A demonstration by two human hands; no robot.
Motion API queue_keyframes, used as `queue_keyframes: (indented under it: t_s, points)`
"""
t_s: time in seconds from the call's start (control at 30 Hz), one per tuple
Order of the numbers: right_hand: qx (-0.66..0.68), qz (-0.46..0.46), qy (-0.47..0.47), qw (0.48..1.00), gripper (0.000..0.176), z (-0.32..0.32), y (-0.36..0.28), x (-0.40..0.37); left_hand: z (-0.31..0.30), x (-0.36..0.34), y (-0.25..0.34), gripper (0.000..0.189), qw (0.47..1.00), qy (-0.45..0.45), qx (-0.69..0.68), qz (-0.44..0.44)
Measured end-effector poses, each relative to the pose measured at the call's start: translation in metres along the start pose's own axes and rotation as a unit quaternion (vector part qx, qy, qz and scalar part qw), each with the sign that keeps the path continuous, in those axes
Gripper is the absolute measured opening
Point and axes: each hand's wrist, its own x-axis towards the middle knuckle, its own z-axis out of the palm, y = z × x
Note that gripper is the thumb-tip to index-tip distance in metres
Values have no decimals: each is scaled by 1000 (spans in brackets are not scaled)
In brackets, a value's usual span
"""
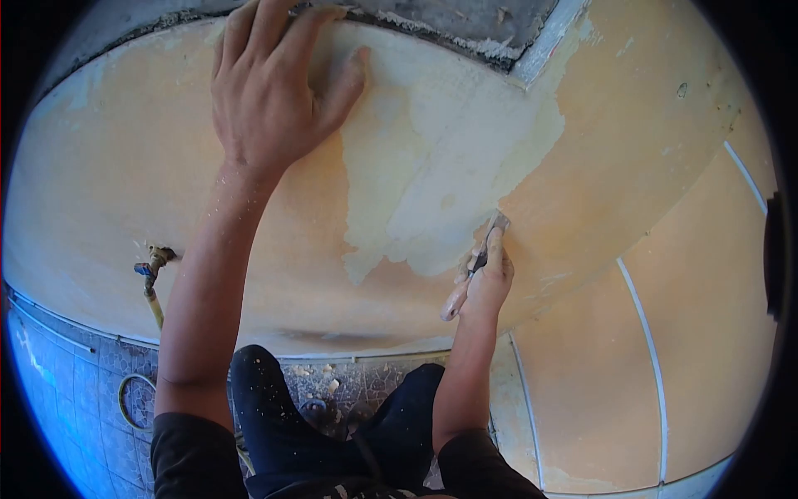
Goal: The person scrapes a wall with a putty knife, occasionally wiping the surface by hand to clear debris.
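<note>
My left hand (pixel 278 91) lies with fingers spread on the top of the orange-painted wall (pixel 291 283), its fingertips reaching the rough ledge above. My right hand (pixel 490 279) is wrapped round a paint scraper (pixel 454 301) with a pale, worn handle. The scraper's blade points up and away from me, against the wall at the lower right border of a bare whitish patch (pixel 449 150). Within that patch the orange paint is gone, and its outline is ragged. White flecks are scattered over my left forearm.
A tap (pixel 150 268) with a blue handle sticks out of the wall at left, a yellowish hose attached. Paint flakes (pixel 332 386) lie on the tiled floor (pixel 116 374) by my feet. White strips (pixel 644 333) line the wall at right. A grey ledge (pixel 465 25) runs along the top.
</note>
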Motion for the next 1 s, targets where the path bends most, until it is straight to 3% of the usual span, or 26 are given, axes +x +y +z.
queue_keyframes:
  t_s: [0.13, 0.3, 0.43, 0.57, 1.0]
  points:
    - [1, -22, 25, 999, 41, 14, -16, 6, 2, -3, -1, 41, 1000, 8, 27, 3]
    - [-20, -1, -21, 1000, 42, 1, -1, -2, -5, 1, 2, 41, 998, -38, 5, -40]
    - [-34, -5, 35, 999, 43, 11, -10, 1, 1, -4, -1, 41, 999, -24, 22, -28]
    - [-12, -4, 6, 1000, 44, 4, -5, 0, 2, -1, -1, 39, 1000, 15, 19, 4]
    - [4, -1, 11, 1000, 38, 16, -14, 4, 0, -5, 4, 35, 999, -17, 29, -41]
